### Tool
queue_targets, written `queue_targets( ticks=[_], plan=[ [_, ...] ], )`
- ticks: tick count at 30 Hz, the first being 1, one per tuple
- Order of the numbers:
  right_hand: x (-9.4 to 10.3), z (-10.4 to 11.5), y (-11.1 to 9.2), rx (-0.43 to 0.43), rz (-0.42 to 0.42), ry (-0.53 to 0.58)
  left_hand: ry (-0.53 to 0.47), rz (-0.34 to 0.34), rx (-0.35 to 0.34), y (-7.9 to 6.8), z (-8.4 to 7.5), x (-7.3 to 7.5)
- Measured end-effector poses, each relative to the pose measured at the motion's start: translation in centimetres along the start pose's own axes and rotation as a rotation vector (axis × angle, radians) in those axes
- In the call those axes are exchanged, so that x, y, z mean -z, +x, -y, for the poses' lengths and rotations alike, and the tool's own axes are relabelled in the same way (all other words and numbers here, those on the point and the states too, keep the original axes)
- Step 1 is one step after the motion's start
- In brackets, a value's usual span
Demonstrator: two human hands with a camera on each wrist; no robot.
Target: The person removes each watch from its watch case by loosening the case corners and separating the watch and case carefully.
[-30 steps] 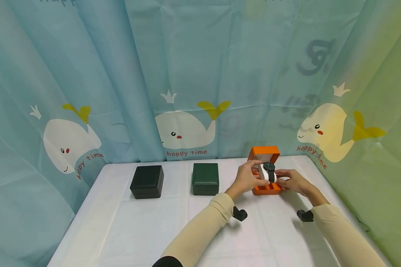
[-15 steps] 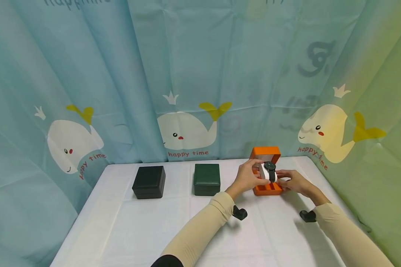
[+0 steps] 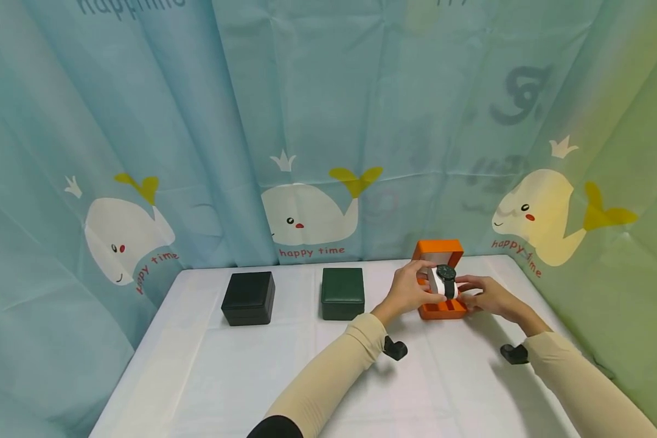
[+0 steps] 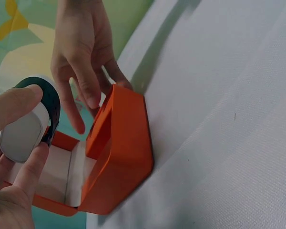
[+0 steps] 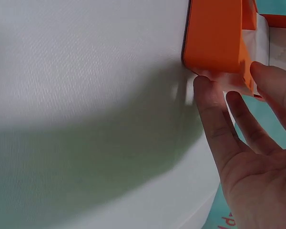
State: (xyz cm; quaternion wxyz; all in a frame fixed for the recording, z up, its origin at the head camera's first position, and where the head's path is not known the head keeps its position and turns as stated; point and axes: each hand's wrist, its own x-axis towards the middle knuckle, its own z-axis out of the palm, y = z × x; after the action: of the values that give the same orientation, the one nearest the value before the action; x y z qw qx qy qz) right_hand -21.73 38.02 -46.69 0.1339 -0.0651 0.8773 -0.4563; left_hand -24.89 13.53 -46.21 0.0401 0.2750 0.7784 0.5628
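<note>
A dark wristwatch [image 3: 446, 274] with a black strap sits round a white cushion [image 4: 23, 137]. My left hand [image 3: 407, 290] pinches the cushion and strap between thumb and fingers, holding them above the base of the orange watch box [image 3: 443, 312]. The box's lid is raised, with a white lining visible inside. Beside the right wall of the box is my right hand [image 3: 491, 297]. In the right wrist view its fingers [image 5: 214, 112] are extended at the box side, some of them apparently touching it. Nothing is gripped by the right hand.
A dark green box [image 3: 342, 295] and a black box [image 3: 248, 298] stand closed to the left on the white-covered table [image 3: 241, 377]. A printed curtain [image 3: 317, 121] hangs behind the table's far edge, and a green one closes the right side.
The whole scene shifts slightly rightward as the head view turns. Both hands, the watch and the orange box stay in nearly the same arrangement.
</note>
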Motion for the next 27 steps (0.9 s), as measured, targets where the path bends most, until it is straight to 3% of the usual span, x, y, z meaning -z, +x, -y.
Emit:
queue_targets(
  ticks=[12, 27],
  plan=[
    [1.0, 1.0, -0.6, 0.067, 0.023, 0.065, 0.000, 0.005, -0.001, -0.1, -0.1, 0.1],
    [1.9, 2.1, -1.7, 0.132, -0.035, 0.068, 0.063, 0.006, -0.041, 0.0, 0.1, 0.1]
  ],
)
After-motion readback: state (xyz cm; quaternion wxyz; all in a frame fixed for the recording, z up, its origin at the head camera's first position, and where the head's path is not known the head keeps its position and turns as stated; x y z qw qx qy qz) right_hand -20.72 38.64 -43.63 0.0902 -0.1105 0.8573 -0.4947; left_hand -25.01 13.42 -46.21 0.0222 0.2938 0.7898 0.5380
